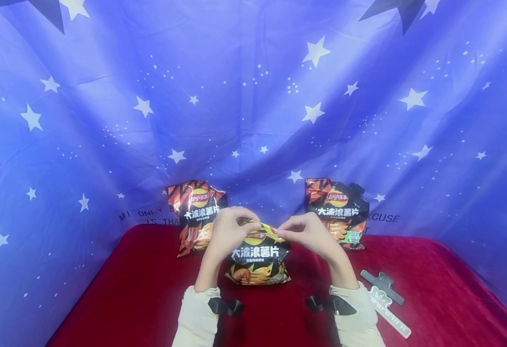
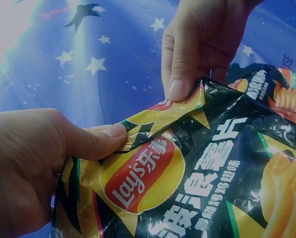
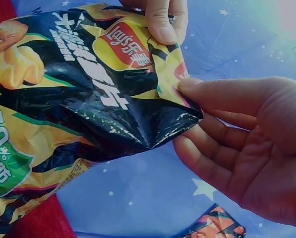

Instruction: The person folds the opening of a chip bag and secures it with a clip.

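A black and yellow Lay's chip bag (image 1: 257, 267) stands upright at the middle of the table, its top edge folded over toward the front. My left hand (image 1: 226, 232) pinches the left part of that fold, thumb in front, as the left wrist view shows. The right hand (image 1: 311, 233) holds the right end of the fold; in the right wrist view its thumb (image 3: 207, 91) presses on the front while the fingers lie behind the bag. The folded strip (image 2: 160, 111) shows yellow with part of a logo.
Two red and black chip bags stand behind, a left one (image 1: 197, 217) and a right one (image 1: 337, 221) with a black clip (image 1: 352, 191) at its top. A grey clip (image 1: 385, 285) and a white bear-shaped clip (image 1: 389, 315) lie at right on the red tablecloth (image 1: 444, 289). A blue starry curtain (image 1: 244, 120) hangs behind.
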Demonstrator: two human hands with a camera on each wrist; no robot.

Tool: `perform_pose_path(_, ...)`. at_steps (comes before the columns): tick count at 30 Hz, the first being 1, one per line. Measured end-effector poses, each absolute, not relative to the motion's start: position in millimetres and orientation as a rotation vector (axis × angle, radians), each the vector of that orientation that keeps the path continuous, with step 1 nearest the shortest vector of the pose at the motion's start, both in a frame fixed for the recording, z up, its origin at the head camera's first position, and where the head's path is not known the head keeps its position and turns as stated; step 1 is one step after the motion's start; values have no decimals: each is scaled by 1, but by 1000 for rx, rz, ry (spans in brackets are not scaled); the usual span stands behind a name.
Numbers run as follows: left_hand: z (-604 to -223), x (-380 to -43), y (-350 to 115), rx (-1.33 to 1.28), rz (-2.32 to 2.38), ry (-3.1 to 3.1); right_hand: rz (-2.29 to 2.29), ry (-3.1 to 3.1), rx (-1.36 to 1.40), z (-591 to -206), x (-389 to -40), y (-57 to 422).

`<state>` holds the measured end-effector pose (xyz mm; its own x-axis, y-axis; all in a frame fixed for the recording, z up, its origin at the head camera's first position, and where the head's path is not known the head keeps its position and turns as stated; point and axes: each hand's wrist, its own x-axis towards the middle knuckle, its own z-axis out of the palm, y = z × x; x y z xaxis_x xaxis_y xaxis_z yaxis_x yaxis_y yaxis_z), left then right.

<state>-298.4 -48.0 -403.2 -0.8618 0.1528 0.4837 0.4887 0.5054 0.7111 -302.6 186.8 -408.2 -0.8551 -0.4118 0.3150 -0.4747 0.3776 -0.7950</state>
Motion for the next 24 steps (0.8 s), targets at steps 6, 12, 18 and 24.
perform_pose_path(6, -404, -299, -50, -523, -1334, -2423, 1498, -2565, 782, -411, -306, 186)
perform_pose_path(12, -404, -301, -55, -551, -1419, -2445, 1483, -2559, 789, -412, -305, 187)
perform_pose_path(18, -404, -300, -55, -531, -1383, -2447, 1491, -2574, 790, -412, -304, 187)
perform_pose_path(24, -404, -299, -53, -518, -1381, -2443, 1514, -2603, 791, -410, -304, 189)
